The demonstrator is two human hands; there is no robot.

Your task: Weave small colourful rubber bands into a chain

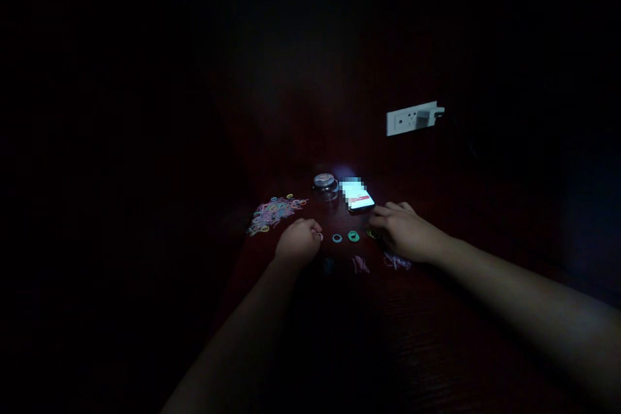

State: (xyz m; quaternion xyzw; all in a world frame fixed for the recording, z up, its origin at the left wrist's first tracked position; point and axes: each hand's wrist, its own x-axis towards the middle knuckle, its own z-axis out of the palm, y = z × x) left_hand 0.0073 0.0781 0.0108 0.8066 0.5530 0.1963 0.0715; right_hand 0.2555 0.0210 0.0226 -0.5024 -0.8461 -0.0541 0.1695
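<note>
My left hand (pixel 298 241) is closed, its fingertips at a pinkish rubber band (pixel 320 237) on the dark table. I cannot make out what lies inside its fingers. My right hand (pixel 405 231) has its fingers curled down over yellow rubber bands (pixel 372 233); its fingertips are partly hidden. Between the hands are a blue rubber band (pixel 337 238) and a ring of green rubber bands (pixel 354 237). Closer to me lie small bunches of dark teal bands (pixel 328 264), pink bands (pixel 360 264) and lilac bands (pixel 396 261), the last just below my right hand.
A loose pile of mixed rubber bands (pixel 276 212) spreads at the left. Behind the row stand a lidded clear jar (pixel 325 186) and a phone (pixel 359 197) with a bright screen. A wall socket (pixel 411 119) holds a plug. The surroundings are very dark.
</note>
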